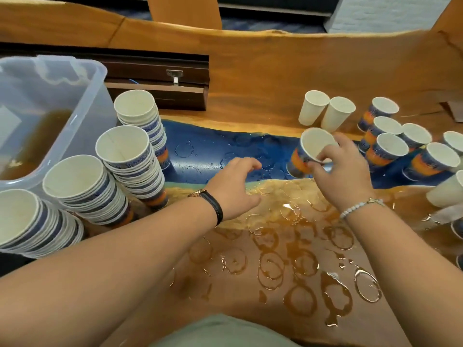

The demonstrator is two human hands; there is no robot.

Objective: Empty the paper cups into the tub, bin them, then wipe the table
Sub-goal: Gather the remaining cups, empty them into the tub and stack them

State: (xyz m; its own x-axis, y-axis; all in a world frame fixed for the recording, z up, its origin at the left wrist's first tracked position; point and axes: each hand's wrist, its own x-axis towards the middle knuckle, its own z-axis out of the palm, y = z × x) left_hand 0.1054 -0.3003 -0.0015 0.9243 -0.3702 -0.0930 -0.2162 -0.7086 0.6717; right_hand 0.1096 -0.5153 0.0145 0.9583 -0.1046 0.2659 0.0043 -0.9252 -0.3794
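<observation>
Tub (82, 96) sits at far left on the tabletop (250, 78), clear plastic with brown liquid (37, 146) pooled in it. Its left side is cut off by the frame edge.

Four stacks of nested cups (125, 151) lean just right of the tub, in a row along its near-right corner. The stack nearest me is clipped by the frame.

Right of the tub, past the stacks, runs a blue strip (225, 144) set in the wood, wet w/ faint rings. My left hand (233, 186) hangs over its near edge, fingers loosely curled, holding nothing.

Further right of the tub, my right hand (343, 171) grips one paper cup (313, 146) at the rim, fingers clamped over the lip. The cup is tilted w/ its mouth toward me. Its base is blurred, so I can't tell if it touches the tabletop.

Farthest from the tub stands a cluster of loose cups (390, 146), packed close. Two plain white cups (325, 111) stand at the cluster's tub-side end. Several at the frame's right edge are cut off, and I can't tell what's in any of them.

Well right of the tub on my side, brown rings and puddles (288, 259) cover the wood between my forearms. A dark wooden box (160, 78) sits just behind the stacks, close to the tub's far-right corner. The tabletop's back edge is wavy.
</observation>
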